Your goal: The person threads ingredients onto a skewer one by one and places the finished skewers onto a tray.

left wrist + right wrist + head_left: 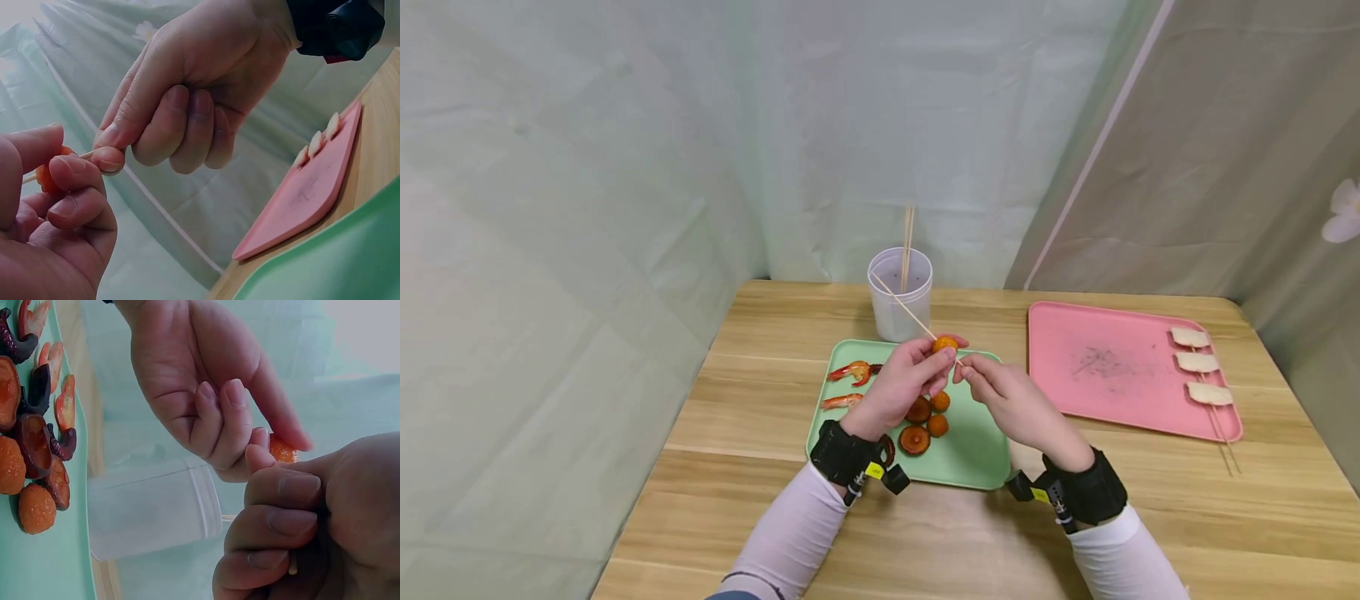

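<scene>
Orange ball sits pinched between left hand thumb and fingers, held in the air above the far edge of the green tray, with a bamboo skewer running through or into it. Right hand pinches the skewer's near end between thumb and forefinger, other fingers curled under; the far end angles up toward the cup.

Risks as I read them:
- Skewer tip close to left fingertips. If the push goes off-axis it could jab a finger rather than exit cleanly.
- Ball is small and held by a light pinch; a hard shove could split it or pop it out onto the tray.
- Thin skewer gripped only at the end could bow or snap under load.
- Long free end points at the cup, which holds more sticks; a swing could tip it.

On the tray: shrimp, mushroom slices, more orange balls. Pink tray to the right carries a finished skewer with white pieces, well apart.
</scene>
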{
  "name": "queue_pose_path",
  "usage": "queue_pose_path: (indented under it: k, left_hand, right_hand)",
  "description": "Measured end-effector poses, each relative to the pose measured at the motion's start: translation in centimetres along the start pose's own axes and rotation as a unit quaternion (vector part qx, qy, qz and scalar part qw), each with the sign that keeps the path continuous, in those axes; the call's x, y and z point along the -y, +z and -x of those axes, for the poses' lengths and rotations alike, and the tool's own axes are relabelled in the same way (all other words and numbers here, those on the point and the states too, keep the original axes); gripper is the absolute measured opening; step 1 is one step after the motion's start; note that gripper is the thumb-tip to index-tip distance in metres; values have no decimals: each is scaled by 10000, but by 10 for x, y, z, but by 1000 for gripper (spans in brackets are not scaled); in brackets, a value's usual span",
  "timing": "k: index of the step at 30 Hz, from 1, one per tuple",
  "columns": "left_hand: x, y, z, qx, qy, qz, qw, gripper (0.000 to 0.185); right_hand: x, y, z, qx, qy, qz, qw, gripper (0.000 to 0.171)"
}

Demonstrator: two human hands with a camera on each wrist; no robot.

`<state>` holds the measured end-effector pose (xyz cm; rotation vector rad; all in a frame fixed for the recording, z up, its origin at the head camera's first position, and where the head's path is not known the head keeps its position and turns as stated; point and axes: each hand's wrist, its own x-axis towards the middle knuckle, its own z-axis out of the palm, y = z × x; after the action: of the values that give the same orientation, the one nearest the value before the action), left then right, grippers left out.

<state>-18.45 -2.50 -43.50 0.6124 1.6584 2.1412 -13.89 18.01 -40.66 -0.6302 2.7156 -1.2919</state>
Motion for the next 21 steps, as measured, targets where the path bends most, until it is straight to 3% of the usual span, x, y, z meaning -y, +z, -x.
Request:
queue_pose_path:
  k: [9,16,21]
  left_hand:
    - [-1,-6,0,-4,-122,-179,9998,35]
    - [-5,-14,0,143,-337,-224,9991,40]
    - [-11,-22,0,274,-435,-818,9953,40]
  right_hand:
    - [-4,-2,0,-5,31,-121,9999,26]
    - [-4,-11,3,-283,87,-189,9994,26]
    - [-7,-20,6,-456,189,-119,9987,26]
